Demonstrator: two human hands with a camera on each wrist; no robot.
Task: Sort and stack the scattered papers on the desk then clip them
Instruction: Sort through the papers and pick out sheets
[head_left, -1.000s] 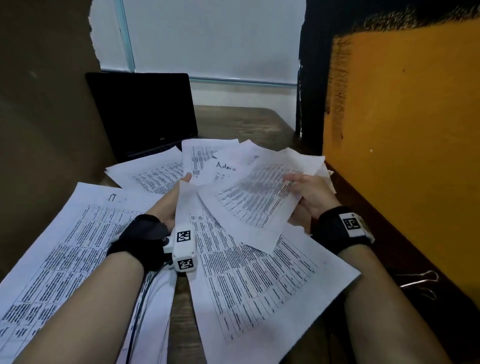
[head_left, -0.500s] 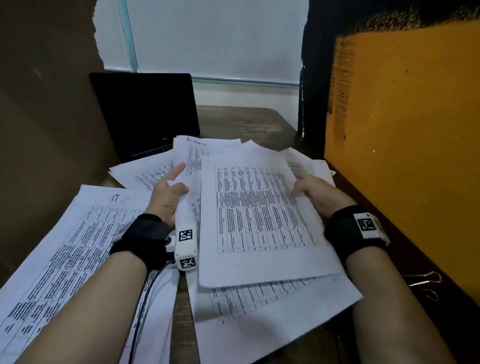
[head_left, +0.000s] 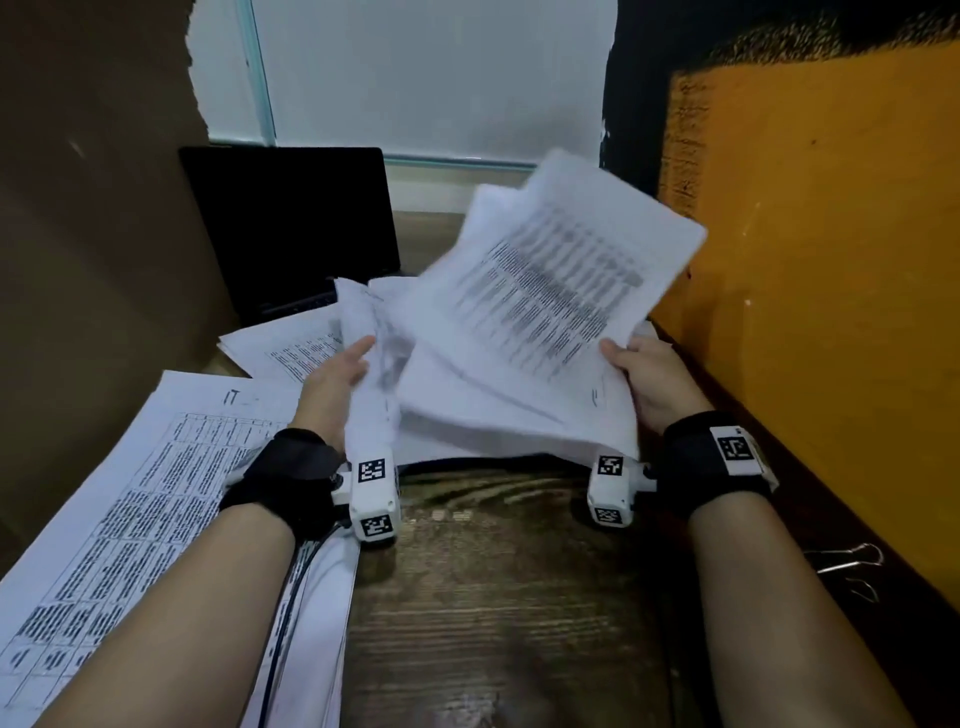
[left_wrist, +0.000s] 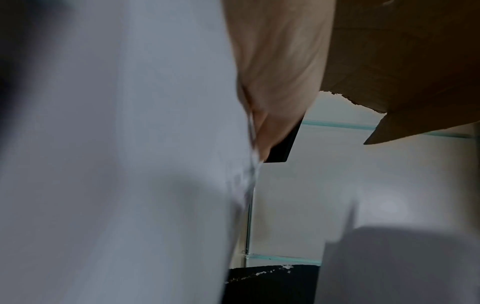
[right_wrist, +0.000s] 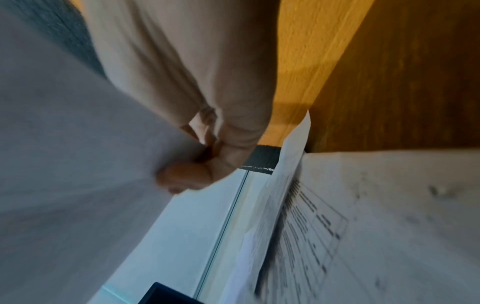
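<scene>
A bundle of printed papers (head_left: 545, 312) is lifted off the wooden desk (head_left: 493, 597), tilted up toward the far right and blurred. My right hand (head_left: 649, 379) grips its right edge, thumb on top and fingers beneath; the right wrist view shows the thumb (right_wrist: 182, 179) pressed on a sheet (right_wrist: 64, 164). My left hand (head_left: 337, 374) lies with straight fingers against the curled left edge of the bundle, and in the left wrist view those fingers (left_wrist: 280, 72) rest flat on the paper (left_wrist: 130, 144). Two binder clips (head_left: 852, 564) lie by the right wall.
A large printed sheet (head_left: 130, 509) lies at the left under my left forearm, another sheet (head_left: 291, 348) beyond it. A black laptop (head_left: 291, 228) stands open at the back. A yellow partition (head_left: 831, 260) closes the right, brown cardboard (head_left: 78, 260) the left.
The papers that lay fanned on the desk have been gathered between both hands and lifted, tilting up to the right. Bare desk now shows in front of me.
</scene>
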